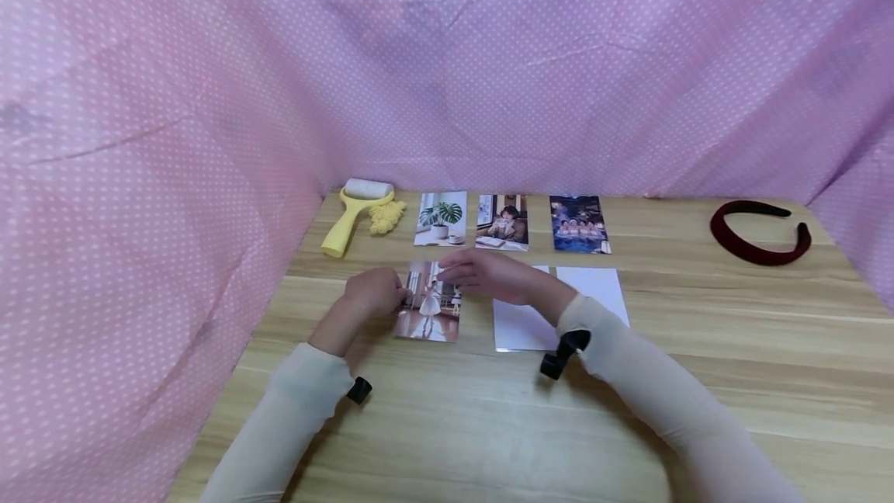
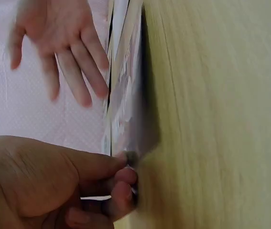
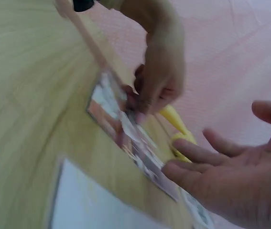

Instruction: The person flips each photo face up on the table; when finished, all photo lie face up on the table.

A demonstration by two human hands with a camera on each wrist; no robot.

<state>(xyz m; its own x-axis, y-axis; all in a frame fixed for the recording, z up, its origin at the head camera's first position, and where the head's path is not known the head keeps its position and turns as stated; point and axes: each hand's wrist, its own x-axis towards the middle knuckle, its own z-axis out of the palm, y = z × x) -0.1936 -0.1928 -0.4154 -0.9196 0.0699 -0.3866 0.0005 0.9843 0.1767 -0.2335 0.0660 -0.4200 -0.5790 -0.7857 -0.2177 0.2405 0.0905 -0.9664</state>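
A glossy photo card (image 1: 428, 323) showing a figure in a white dress is at the left hand (image 1: 372, 291), whose thumb and fingers pinch its left edge. In the left wrist view the card (image 2: 128, 90) stands tilted just off the wood. The right hand (image 1: 497, 276) hovers at the card's upper right with its fingers spread. Its palm (image 3: 254, 186) is bare in the right wrist view, with nothing held. Partly beneath the right arm lie two white cards, the nearer white card (image 1: 520, 330) and another white card (image 1: 594, 286).
Three photo cards lie along the back: a plant picture (image 1: 439, 217), a reader picture (image 1: 504, 225) and a night pool picture (image 1: 579, 227). A yellow-handled roller (image 1: 342, 230) and a yellow fuzzy piece (image 1: 386, 217) are at back left. A dark red headband (image 1: 743, 249) lies far right. Pink dotted cloth (image 1: 489, 84) hangs behind.
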